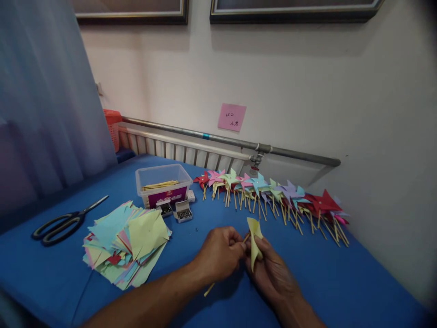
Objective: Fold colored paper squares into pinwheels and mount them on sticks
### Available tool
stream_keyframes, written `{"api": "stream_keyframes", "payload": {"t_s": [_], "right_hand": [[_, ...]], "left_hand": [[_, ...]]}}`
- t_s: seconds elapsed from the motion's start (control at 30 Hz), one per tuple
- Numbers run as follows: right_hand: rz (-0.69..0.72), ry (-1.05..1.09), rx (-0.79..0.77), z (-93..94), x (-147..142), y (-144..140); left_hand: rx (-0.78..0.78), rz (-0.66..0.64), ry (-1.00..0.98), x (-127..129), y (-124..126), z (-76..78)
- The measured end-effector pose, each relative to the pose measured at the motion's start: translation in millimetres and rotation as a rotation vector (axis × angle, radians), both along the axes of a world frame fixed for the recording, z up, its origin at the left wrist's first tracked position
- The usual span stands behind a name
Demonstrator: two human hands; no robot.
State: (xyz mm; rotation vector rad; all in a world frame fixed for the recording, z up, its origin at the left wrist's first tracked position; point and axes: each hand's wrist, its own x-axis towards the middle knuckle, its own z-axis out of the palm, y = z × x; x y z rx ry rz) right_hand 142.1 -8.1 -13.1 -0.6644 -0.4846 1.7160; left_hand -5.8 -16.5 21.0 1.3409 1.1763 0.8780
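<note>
My left hand point(221, 253) is closed around a thin wooden stick point(209, 289), whose lower end sticks out below the palm. The stick's upper end meets a yellow paper pinwheel point(254, 243) seen nearly edge-on. My right hand point(273, 275) grips that pinwheel between thumb and fingers; its fingertips are partly hidden behind the paper. Both hands are close together over the blue table cover point(191, 282). Whether a pin joins paper and stick cannot be seen.
Finished pinwheels point(257, 182) lie in a long row by the wall. To the left are a pile of cut coloured paper point(146, 234), black-handled scissors point(68, 223), a plastic tub point(164, 184) of sticks and small boxes of pins point(183, 213). A radiator point(184, 152) stands behind.
</note>
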Motion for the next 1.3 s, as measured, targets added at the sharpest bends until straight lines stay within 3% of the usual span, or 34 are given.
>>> {"api": "stream_keyframes", "payload": {"t_s": [0.47,0.87,1.3], "right_hand": [[-0.038,-0.077,0.034,2.0,-3,-3],[-0.029,-0.132,0.106,4.1,-4,-1],[-0.039,-0.133,0.108,0.9,-6,1]], "left_hand": [[0.069,0.035,0.074,-1,1,2.7],[0.087,0.018,0.041,-1,6,-12.2],[0.144,0.048,0.106,0,4,-9.0]]}}
